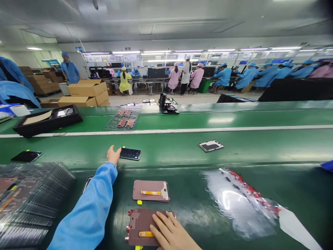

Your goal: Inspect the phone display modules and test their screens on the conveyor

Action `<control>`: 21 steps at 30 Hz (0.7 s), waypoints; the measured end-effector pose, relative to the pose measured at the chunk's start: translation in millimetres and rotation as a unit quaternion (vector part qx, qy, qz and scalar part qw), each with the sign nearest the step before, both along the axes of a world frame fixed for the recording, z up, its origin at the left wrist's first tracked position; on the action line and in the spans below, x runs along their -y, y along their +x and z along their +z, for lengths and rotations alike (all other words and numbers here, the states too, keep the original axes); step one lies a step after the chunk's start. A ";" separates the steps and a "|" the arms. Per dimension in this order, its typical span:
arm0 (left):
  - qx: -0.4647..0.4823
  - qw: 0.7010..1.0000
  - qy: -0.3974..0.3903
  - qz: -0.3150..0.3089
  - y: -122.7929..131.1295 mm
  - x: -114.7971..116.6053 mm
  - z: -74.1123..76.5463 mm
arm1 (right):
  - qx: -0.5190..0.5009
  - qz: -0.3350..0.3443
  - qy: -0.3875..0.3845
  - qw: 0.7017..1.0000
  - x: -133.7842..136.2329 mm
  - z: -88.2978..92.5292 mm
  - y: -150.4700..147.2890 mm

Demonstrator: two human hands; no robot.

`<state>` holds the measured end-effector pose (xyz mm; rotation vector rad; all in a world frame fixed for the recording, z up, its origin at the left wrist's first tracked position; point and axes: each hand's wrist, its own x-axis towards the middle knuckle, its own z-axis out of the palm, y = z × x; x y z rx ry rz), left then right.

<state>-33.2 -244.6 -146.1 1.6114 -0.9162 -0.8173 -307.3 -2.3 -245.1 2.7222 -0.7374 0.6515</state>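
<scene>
My left hand (113,155), in a blue sleeve, reaches out to the green conveyor belt. Its thumb and fingers close on the near end of a dark-faced phone (130,153) lying there. Flat on a brown phone screen panel (142,222) rests my right hand (170,229), fingers stretched out; it covers the panel's right part. That panel shows an orange flex cable and red tabs along its left edge. Just beyond it lies a second brown panel (153,187) with an orange flex cable and a yellow tab. Under my left forearm, another phone (87,184) is mostly hidden.
A stack of clear trays (33,201) with brown panels stands at left. Clear plastic films (239,201) with red tabs lie at right. On the belt are another phone (26,156) and an opened phone housing (211,146). Beyond sit a black tray (49,119) and several co-workers.
</scene>
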 end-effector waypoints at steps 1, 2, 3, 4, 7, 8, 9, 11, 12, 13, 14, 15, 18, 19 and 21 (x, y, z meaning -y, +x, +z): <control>0.009 1.000 -0.010 -0.009 0.3 -7.5 1.1 | 0.018 0.002 -0.016 1.000 -0.6 -0.1 -0.9; 0.013 0.999 -0.018 -0.026 -0.6 -17.3 2.6 | 0.037 0.001 -0.025 0.999 -1.2 1.0 -2.6; 0.012 0.999 -0.025 -0.047 -2.7 -29.4 4.4 | 0.059 -0.001 -0.029 0.998 -1.6 3.5 -5.2; 0.008 0.997 -0.030 -0.069 -6.1 -43.8 6.1 | 0.084 -0.008 -0.028 0.996 -1.6 7.5 -8.4; -0.014 0.990 -0.023 -0.142 -23.7 -97.7 6.6 | 0.181 -0.049 -0.015 0.982 0.5 26.5 -17.3; -0.024 0.983 -0.006 -0.179 -32.1 -117.7 4.0 | 0.217 -0.075 -0.019 0.973 1.8 34.1 -18.3; -0.039 0.973 0.017 -0.227 -41.6 -137.7 -0.1 | 0.241 -0.103 -0.027 0.965 3.2 41.6 -18.0; -0.119 0.930 0.055 -0.344 -62.8 -175.0 -12.2 | 0.250 -0.148 -0.055 0.955 6.3 55.2 -13.0; -0.168 0.911 0.050 -0.373 -73.4 -190.7 -18.9 | 0.239 -0.158 -0.070 0.955 7.7 60.7 -9.1; -0.198 0.911 0.049 -0.358 -83.4 -203.5 -25.1 | 0.225 -0.158 -0.081 0.958 8.9 65.4 -5.1; -0.218 0.918 0.059 -0.325 -92.1 -213.1 -29.9 | 0.213 -0.150 -0.082 0.962 9.9 69.2 -1.5; -0.228 0.930 0.072 -0.280 -99.2 -219.3 -32.9 | 0.212 -0.134 -0.075 0.965 10.7 72.2 1.1; -0.251 0.943 0.114 -0.188 -110.3 -222.1 -30.8 | 0.276 -0.090 0.005 0.957 12.5 76.7 -0.4; -0.268 0.937 0.119 -0.192 -111.1 -220.4 -27.7 | 0.317 -0.099 0.042 0.942 13.6 77.0 -4.0; -0.295 0.915 0.127 -0.243 -111.0 -217.8 -21.4 | 0.408 -0.151 0.128 0.891 17.4 76.9 -13.6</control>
